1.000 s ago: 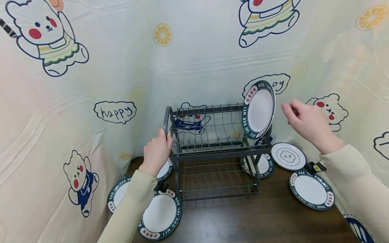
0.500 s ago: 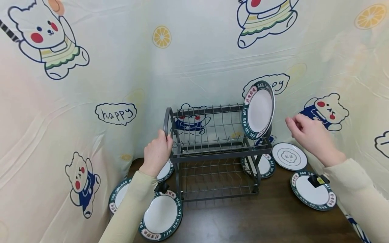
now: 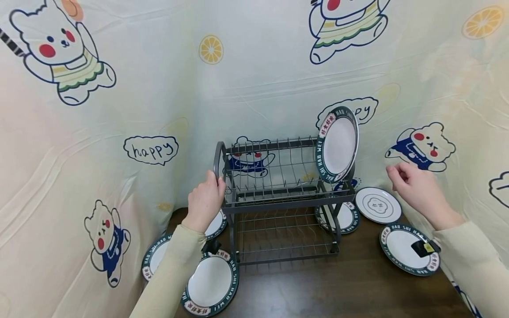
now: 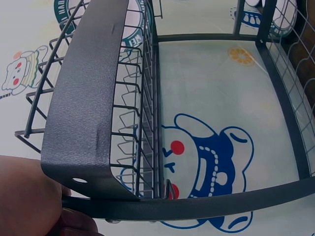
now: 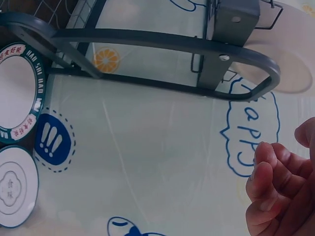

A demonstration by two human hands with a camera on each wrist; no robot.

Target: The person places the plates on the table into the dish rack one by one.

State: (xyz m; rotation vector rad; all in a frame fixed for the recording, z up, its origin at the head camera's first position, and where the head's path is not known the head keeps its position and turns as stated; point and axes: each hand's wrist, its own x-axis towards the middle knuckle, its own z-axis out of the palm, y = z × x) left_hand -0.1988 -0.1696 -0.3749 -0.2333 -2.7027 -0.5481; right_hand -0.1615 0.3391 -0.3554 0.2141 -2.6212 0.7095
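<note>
A dark grey two-tier dish rack (image 3: 286,205) stands on the brown table. My left hand (image 3: 205,199) grips its left side frame (image 4: 162,208); the fingers are partly hidden behind the frame in the left wrist view. One white plate with a green lettered rim (image 3: 338,145) stands on edge at the right end of the top tier. To the right of the rack, apart from it, my right hand (image 3: 421,190) hangs in the air with loosely curled fingers (image 5: 262,178) and nothing between them.
On the right lie a face-down plate (image 3: 378,205), a green-rimmed plate (image 3: 401,249) under my wrist, and another plate (image 3: 346,217) behind the rack's leg. Several plates lie left, including a front plate (image 3: 210,280). A printed cloth (image 3: 254,88) hangs behind.
My right hand has drawn away from the standing plate, moving right and slightly down. The left hand keeps its grip on the rack, and the plates stay where they were.
</note>
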